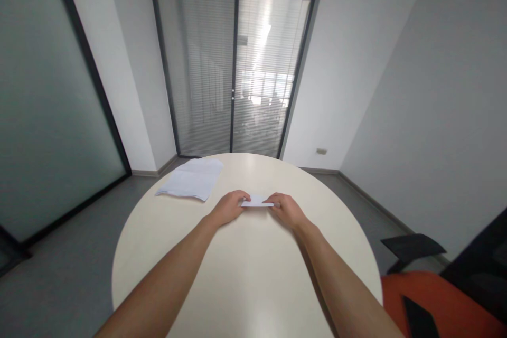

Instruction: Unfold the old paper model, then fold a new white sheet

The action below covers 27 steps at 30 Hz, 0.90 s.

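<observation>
Between my two hands is a small piece of white paper [257,201], its near edge straight and facing me. My left hand [230,207] pinches the left end, thumb on top and fingers curled beneath. At the right end my right hand [288,210] grips it the same way. Both hands are over the middle of the round cream table [253,274]; whether the paper touches the tabletop I cannot tell. Beyond my left hand, toward the far left edge, lies a stack of white paper sheets [192,178], slightly wavy along the near side.
An office chair with an orange seat [431,301] and black armrest [414,245] stands close to the table's right side. Behind the table is a glass door with blinds [233,68]. A frosted glass panel [51,105] is at the left, a white wall [447,105] at the right.
</observation>
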{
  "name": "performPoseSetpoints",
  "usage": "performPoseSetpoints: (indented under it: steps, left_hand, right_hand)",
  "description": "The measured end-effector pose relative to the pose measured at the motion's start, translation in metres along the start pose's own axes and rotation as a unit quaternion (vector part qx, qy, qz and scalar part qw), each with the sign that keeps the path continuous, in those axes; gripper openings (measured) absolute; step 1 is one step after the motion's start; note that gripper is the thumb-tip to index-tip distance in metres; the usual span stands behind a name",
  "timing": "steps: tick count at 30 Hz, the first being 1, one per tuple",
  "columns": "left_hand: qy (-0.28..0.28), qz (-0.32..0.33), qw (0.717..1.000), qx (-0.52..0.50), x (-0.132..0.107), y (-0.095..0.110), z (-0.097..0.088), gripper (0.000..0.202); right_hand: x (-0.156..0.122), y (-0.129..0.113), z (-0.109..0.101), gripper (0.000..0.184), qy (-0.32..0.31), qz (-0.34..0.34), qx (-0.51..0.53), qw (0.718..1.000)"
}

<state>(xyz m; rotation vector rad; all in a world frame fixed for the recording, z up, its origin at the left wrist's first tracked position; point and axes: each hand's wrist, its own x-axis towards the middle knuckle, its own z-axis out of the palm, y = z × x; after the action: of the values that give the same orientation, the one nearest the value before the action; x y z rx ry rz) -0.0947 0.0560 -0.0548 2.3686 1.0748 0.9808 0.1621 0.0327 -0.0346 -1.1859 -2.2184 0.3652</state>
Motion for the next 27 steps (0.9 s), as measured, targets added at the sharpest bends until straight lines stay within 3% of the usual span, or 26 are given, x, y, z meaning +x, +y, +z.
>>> performPoseSetpoints:
  steps: [8, 19, 27]
  left_hand:
    - [-0.067, 0.063, 0.992, 0.092, -0.005, 0.018, -0.004, 0.023]
    - [-0.061, 0.086, 0.99, 0.098, -0.006, 0.016, -0.002, 0.026]
    - [-0.054, 0.056, 0.993, 0.084, -0.006, 0.022, -0.003, 0.019]
  right_hand:
    - [0.0, 0.003, 0.002, 0.038, -0.036, -0.014, -0.03, 0.999]
    - [-0.001, 0.003, 0.005, 0.041, -0.024, 0.034, 0.001, 0.999]
    - [0.0, 0.007, 0.009, 0.028, -0.022, 0.016, -0.006, 1.0]
